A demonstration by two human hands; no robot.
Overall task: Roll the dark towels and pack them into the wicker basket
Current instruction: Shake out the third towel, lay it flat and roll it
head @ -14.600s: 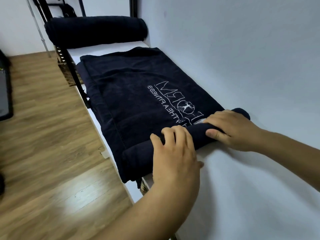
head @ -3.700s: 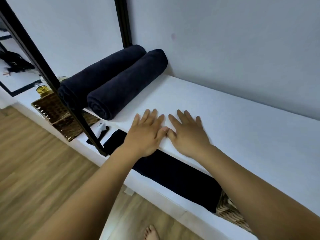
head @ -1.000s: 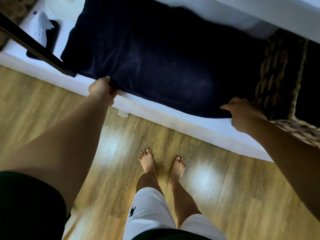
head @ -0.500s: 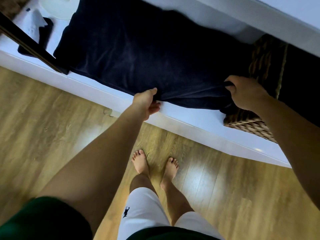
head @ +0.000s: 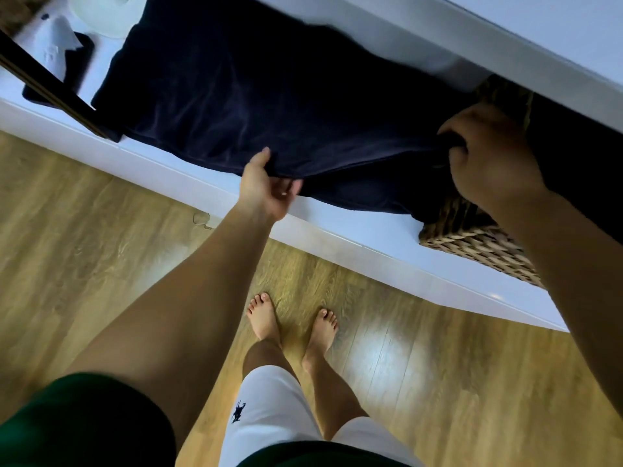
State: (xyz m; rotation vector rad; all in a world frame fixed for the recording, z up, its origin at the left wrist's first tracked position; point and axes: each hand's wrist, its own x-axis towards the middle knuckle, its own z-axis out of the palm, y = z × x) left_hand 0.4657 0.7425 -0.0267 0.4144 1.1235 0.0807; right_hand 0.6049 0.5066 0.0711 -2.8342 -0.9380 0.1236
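- One dark towel (head: 269, 96) lies spread on the white lower shelf (head: 354, 227). Its right end is bunched and lifted beside the wicker basket (head: 472, 241), which stands on the same shelf.
- Left hand (head: 266, 187) pinches the towel's front edge, thumb on top and fingers curled beneath.
- Right hand (head: 488, 156) grips the bunched right corner in curled fingers, above the basket.
- A white upper shelf (head: 505, 38) overhangs the towel's far side.
- A black post (head: 50, 89) crosses near the towel's left end, with a white roll (head: 101, 15) beyond.
- Bare feet (head: 263, 315) stand on the wood floor (head: 84, 214).
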